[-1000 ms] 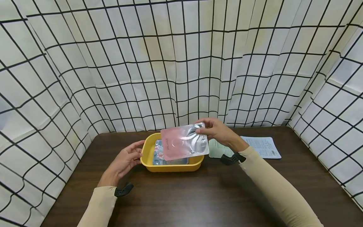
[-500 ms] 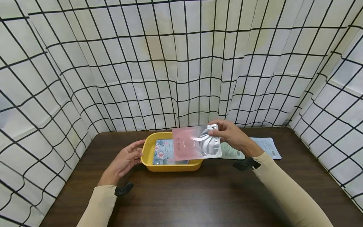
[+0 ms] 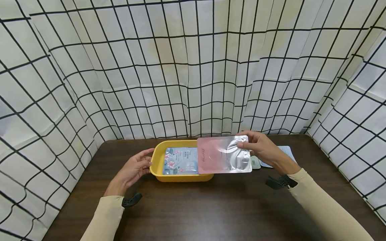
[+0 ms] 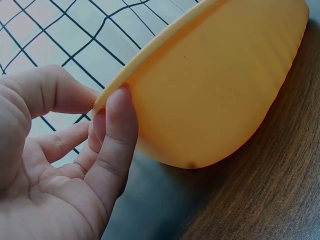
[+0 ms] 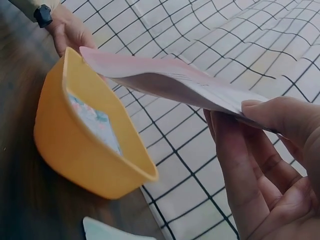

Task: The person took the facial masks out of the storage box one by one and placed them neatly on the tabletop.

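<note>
My left hand (image 3: 131,174) pinches the left rim of a yellow plastic tub (image 3: 184,178); the left wrist view has the thumb and index finger on that rim. Inside the tub lies a blue floral face mask packet (image 3: 181,161). Its right end is hidden behind a pink and silver face mask packet (image 3: 223,154). My right hand (image 3: 265,150) holds this packet by its silver end, thumb on top and fingers beneath. In the right wrist view the pink packet (image 5: 165,75) hangs above the tub's rim and bows slightly.
Partly hidden by my right hand, a pale green packet (image 3: 255,162) and a light blue packet (image 3: 287,152) lie on the dark wooden table (image 3: 193,211). A white curtain with black grid lines (image 3: 205,73) stands behind and at both sides.
The pink and silver packet has moved right with my right hand, from over the tub to partly past its right end. More of the blue floral packet shows. My left hand stays put.
</note>
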`<action>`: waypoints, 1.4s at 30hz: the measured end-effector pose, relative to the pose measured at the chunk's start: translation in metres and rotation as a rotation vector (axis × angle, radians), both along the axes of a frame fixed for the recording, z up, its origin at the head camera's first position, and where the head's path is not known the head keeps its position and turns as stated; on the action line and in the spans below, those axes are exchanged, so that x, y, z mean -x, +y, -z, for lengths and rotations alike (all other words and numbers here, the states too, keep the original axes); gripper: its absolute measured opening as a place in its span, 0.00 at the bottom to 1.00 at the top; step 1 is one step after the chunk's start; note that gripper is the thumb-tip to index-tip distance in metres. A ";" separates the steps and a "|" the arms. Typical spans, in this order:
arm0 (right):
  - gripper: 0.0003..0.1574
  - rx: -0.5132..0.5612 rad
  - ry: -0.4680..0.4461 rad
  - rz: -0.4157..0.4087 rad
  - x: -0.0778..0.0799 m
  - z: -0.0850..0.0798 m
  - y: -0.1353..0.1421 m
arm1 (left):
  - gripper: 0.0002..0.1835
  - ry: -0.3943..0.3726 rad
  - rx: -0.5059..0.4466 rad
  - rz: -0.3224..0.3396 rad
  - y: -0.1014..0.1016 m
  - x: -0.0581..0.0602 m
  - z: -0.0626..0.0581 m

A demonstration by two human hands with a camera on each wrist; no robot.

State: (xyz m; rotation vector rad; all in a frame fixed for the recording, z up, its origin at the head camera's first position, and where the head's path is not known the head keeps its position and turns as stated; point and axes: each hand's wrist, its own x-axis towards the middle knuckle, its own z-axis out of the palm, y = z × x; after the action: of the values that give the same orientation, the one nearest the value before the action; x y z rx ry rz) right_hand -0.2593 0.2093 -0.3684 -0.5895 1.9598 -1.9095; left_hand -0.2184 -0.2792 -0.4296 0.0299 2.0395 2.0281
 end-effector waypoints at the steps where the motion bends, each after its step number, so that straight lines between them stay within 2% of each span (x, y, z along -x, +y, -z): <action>1: 0.21 0.002 -0.004 0.005 -0.001 0.001 0.003 | 0.36 -0.003 0.003 -0.003 0.000 0.000 0.000; 14: 0.19 -0.024 -0.024 0.049 -0.020 0.016 0.042 | 0.36 -0.015 -0.004 -0.002 0.000 -0.003 0.003; 21: 0.19 -0.114 -0.018 0.112 -0.028 0.028 0.062 | 0.36 -0.007 0.001 0.002 0.001 -0.002 0.001; 27: 0.19 -0.107 -0.062 0.099 -0.032 0.043 0.077 | 0.35 -0.004 0.004 0.003 0.000 -0.002 0.000; 34: 0.21 -0.140 -0.089 0.075 -0.034 0.055 0.081 | 0.35 0.005 0.010 0.004 -0.002 -0.002 -0.001; 42: 0.30 -0.259 -0.084 0.104 -0.036 0.063 0.078 | 0.36 -0.002 0.010 0.003 -0.001 -0.001 -0.002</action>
State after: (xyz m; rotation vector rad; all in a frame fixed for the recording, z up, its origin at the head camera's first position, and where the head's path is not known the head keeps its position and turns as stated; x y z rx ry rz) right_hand -0.2235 0.2872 -0.4312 -0.3362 2.1732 -1.6693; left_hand -0.2179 -0.2806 -0.4281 0.0288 2.0472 2.0148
